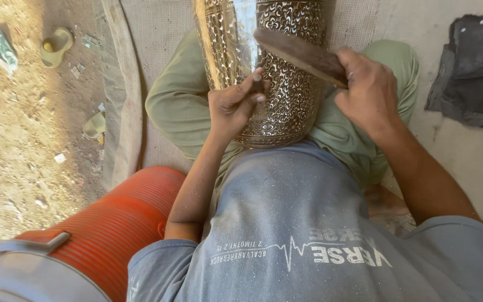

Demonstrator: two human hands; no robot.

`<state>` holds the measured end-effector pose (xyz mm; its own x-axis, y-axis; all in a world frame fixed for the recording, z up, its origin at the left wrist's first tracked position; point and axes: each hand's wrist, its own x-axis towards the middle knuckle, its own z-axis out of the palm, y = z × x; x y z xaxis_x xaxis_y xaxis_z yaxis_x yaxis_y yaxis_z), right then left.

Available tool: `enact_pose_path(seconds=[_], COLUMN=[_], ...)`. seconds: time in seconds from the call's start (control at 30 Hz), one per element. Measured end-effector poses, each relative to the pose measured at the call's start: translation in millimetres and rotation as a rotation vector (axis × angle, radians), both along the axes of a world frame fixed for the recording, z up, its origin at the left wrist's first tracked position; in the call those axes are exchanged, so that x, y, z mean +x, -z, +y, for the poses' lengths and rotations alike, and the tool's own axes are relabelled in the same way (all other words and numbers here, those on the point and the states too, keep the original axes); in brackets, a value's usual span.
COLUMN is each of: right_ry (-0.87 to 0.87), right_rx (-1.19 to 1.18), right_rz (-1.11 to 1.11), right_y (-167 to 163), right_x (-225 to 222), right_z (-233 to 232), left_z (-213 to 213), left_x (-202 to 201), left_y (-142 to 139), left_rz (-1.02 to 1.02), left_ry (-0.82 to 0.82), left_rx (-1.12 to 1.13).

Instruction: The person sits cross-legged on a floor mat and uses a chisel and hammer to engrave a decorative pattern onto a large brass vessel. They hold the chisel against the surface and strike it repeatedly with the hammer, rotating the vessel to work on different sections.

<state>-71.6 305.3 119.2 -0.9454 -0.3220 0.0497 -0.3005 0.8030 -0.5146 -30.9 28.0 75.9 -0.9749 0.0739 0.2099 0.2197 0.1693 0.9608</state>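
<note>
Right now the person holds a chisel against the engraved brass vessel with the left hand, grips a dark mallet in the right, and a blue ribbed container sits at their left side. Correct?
Not quite: the head view shows the ribbed container is orange, not blue. The rest holds: the left hand presses a chisel to the vessel, and the right hand grips the mallet.

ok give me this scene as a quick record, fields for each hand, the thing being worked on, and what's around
left hand: left hand pinches a small punch against the vessel wall
right hand: right hand grips a dark wooden mallet, raised beside the punch
workpiece: engraved brass vessel, patterned all over, resting between the legs
posture: seated cross-legged in green trousers on a woven mat
left side: ribbed orange container with a grey lid; dirt ground with litter
right side: dark cloth on a pale floor
</note>
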Motion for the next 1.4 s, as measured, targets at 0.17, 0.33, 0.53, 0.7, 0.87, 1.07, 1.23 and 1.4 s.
enact_pose_path(seconds=[0.17,0.33,0.53,0.7,0.87,1.07,1.23,1.4], right_ry=[0.013,-0.028,-0.026,-0.080,-0.111,-0.071,-0.128,-0.021], right_rx=[-0.061,-0.671,-0.410,-0.216,0.030,0.063,0.301,0.058], right_rz=[-0.009,-0.289,-0.268,-0.170,0.008,0.009,0.159,-0.001], right_y=[3,-22,-49,-53,-52,-52,-50,-44], right_x=[-4,-19,-23,-17,-7,2,8,17], right_z=[-17,-32,-55,-66,-71,-76,-79,-82], left_z=[-14,-21,-34,-43,-51,-57,-62,-68], left_x=[-5,-2,3,4,7,9,10,14], left_y=[-6,-7,5,10,1,-10,-10,-9], left_rz=[0.055,0.080,0.062,0.143,0.186,0.167,0.178,0.153], left_ry=[0.041,-0.018,0.014,-0.003,-0.003,0.004,-0.002,0.026], left_rx=[-0.154,-0.172,-0.047,-0.098,-0.091,-0.151,-0.141,-0.098])
